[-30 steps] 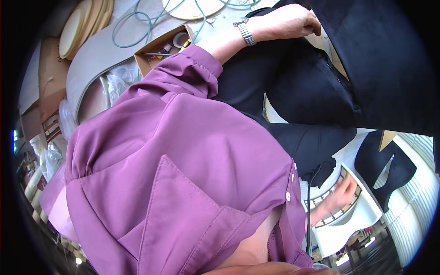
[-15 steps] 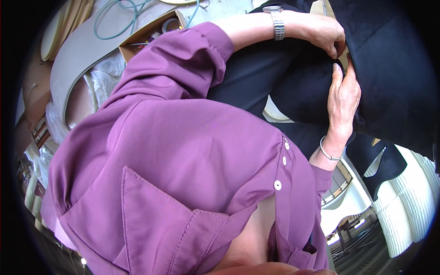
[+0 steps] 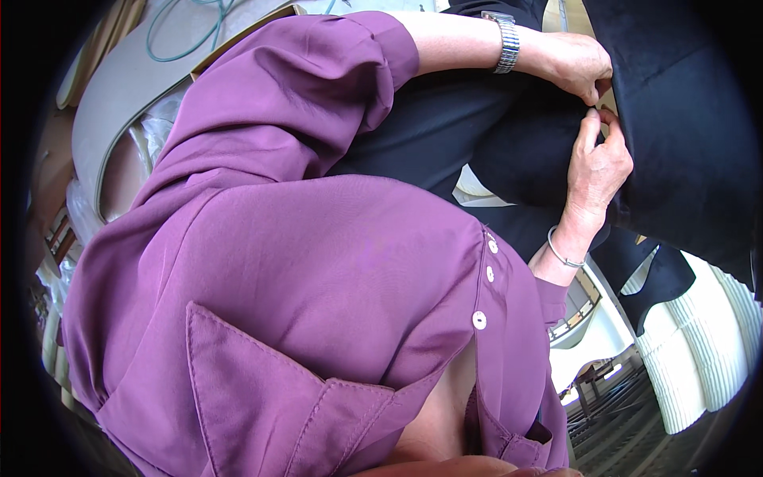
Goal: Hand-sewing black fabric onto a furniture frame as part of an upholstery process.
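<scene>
My left hand [image 3: 579,67], with a metal watch [image 3: 504,44] on its wrist, reaches across from the upper left with its fingers curled down and closed. Just below, my right hand [image 3: 598,168], wearing a bracelet [image 3: 563,248], points upward with thumb and forefinger pinched. The fingertips of both hands meet beside the edge of a large black cloth-like sheet [image 3: 691,119]. Whatever lies between them is too small and hidden to name. Black cloth [image 3: 429,119] also spreads beneath the arms.
At the left, a grey curved panel [image 3: 99,119] lies near clear plastic wrapping [image 3: 159,127]. A blue-green cord [image 3: 183,57] loops at the top beside a cardboard box edge [image 3: 246,36]. White ribbed pieces [image 3: 691,358] stand at the lower right.
Both hands have shifted slightly right. My right fingers, straighter before, have bent into a pinch closer to the left fingertips. My left sleeve now covers most of the box.
</scene>
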Tool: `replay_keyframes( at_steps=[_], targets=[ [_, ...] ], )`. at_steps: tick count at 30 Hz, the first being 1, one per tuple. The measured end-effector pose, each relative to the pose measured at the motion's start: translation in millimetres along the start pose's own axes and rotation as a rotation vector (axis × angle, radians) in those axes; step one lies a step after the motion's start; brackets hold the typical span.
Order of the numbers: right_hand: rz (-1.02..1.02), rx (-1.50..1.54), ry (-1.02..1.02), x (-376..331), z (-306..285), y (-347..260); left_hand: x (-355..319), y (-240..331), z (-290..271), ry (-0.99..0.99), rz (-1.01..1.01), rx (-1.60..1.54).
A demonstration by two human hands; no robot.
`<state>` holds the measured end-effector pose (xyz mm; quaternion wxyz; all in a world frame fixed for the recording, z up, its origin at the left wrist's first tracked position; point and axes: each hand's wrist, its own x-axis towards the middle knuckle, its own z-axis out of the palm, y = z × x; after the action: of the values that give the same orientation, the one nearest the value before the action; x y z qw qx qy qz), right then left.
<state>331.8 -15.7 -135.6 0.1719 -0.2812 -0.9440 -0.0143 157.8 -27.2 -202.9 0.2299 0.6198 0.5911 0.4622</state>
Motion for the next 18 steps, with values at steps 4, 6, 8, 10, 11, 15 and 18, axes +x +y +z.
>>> replay_keyframes(
  at_steps=[4, 6, 8, 10, 11, 15, 18],
  targets=[
    [-0.003, 0.044, 0.067, -2, 2, 10, 2, 4, 1, -0.027, 0.013, -0.023],
    [-0.024, 0.059, 0.102, -3, 3, 12, 5, 3, -3, -0.035, 0.020, -0.007],
    [-0.039, 0.067, 0.155, -3, 3, 11, 9, -3, -5, -0.077, -0.015, -0.041],
    [-0.036, 0.078, 0.150, -1, 2, 8, 15, -15, -7, -0.124, -0.096, -0.149],
    [-0.024, 0.086, 0.149, -2, 1, 8, 16, -13, -7, -0.126, -0.094, -0.154],
    [0.012, 0.102, 0.133, -3, -3, 10, 8, 7, -14, -0.192, 0.012, -0.100],
    [0.016, 0.113, 0.112, -3, -7, 9, 5, 12, -10, -0.156, 0.047, -0.026]
  ],
)
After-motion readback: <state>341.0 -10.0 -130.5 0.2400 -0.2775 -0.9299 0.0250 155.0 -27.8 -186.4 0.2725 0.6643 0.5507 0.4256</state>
